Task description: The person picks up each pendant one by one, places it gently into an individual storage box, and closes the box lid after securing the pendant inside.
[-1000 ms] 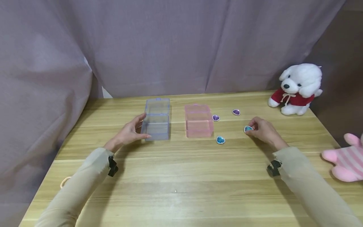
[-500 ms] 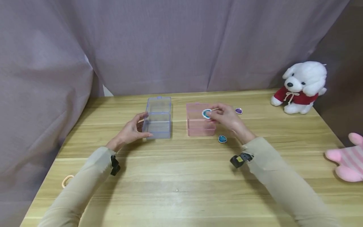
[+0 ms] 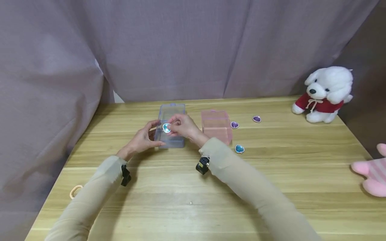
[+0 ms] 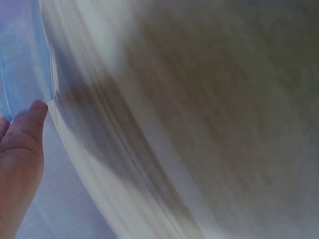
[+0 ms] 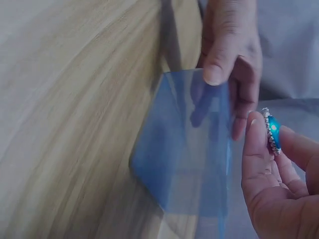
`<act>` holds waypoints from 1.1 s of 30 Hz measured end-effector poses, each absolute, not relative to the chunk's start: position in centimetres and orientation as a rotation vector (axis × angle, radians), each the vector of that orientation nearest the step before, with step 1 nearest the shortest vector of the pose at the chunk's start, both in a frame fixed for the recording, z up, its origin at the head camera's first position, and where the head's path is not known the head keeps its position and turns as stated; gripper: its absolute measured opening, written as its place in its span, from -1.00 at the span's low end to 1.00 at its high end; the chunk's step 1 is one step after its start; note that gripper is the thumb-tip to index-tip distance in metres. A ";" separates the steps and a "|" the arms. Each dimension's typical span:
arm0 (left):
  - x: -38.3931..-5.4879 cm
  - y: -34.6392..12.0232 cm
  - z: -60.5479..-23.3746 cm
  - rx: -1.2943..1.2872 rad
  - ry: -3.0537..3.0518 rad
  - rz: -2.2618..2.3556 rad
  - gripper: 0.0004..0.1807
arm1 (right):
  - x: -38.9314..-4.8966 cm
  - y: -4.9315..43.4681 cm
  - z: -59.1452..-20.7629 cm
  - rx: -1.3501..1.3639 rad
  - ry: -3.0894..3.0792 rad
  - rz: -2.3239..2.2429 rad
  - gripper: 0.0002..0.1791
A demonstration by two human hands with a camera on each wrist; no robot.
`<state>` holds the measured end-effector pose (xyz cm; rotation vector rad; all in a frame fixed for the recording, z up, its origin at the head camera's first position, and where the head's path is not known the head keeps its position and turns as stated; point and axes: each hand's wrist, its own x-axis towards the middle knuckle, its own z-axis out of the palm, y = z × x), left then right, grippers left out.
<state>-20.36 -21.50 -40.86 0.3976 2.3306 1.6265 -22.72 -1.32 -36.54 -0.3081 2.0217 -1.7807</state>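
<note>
My left hand [image 3: 141, 140] holds the left side of a clear blue plastic box [image 3: 175, 144], thumb at the front corner and fingers farther back. The box stands on the table with its lid [image 3: 178, 112] folded back. Between thumb and fingertips, my right hand [image 3: 186, 127] pinches a blue gem [image 3: 166, 128] with a sparkling silver rim, over the box's opening. In the right wrist view the gem [image 5: 273, 130] is seen edge-on, beside the box's wall [image 5: 184, 164]. In the left wrist view only part of the box [image 4: 25, 64] shows above my fingers.
A pink box [image 3: 217, 135] with its lid back stands right of the blue one. Two purple gems [image 3: 234, 125] and another blue gem [image 3: 239, 149] lie near it. A white plush dog [image 3: 327, 90] and a pink striped plush [image 3: 377, 174] sit right; a beige ring [image 3: 72, 192] lies left.
My right hand has carried the blue gem leftward from the table's right side, past the pink box, to above the blue box. My left hand has kept its hold on the blue box.
</note>
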 end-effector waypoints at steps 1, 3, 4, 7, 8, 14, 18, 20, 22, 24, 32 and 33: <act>-20.3 -21.5 -40.9 0.399 2.328 1.629 0.03 | -22.7 -1.7 -36.5 -0.320 2.042 -1.757 -0.79; -20.3 -21.5 -40.9 0.404 2.330 1.623 0.03 | -22.7 -2.4 -36.9 -0.351 2.073 -1.716 -0.78; -20.3 -21.5 -41.0 0.407 2.331 1.619 0.03 | -22.7 -2.7 -37.0 -0.366 2.097 -1.691 -0.78; -20.3 -21.5 -41.1 0.412 2.342 1.609 0.03 | -22.7 -3.4 -37.3 -0.393 2.176 -1.606 -0.81; -20.3 -21.5 -41.1 0.415 2.348 1.604 0.03 | -22.7 -3.6 -37.4 -0.401 2.211 -1.566 -0.82; -20.3 -21.6 -41.0 0.421 2.371 1.586 0.04 | -22.9 -4.4 -37.7 -0.529 2.480 -1.217 -0.90; -20.3 -21.6 -41.0 0.427 2.374 1.583 0.02 | -23.1 -4.8 -37.8 -0.619 2.593 -0.991 -0.91; -20.3 -21.6 -41.0 0.425 2.363 1.591 0.02 | -23.1 -5.1 -37.8 -0.632 2.612 -0.914 -0.90; -20.3 -21.6 -41.0 0.420 2.359 1.597 0.02 | -23.2 -5.3 -37.9 -0.626 2.609 -0.868 -0.89; -20.4 -21.7 -41.0 0.414 2.361 1.595 0.02 | -23.3 -5.5 -38.0 -0.619 2.607 -0.831 -0.88; -20.4 -21.6 -41.0 0.410 2.363 1.603 0.03 | -23.6 -5.8 -38.2 -0.600 2.629 -0.733 -0.80; -20.4 -21.6 -41.0 0.414 2.363 1.603 0.04 | -23.6 -5.8 -38.3 -0.590 2.624 -0.732 -0.76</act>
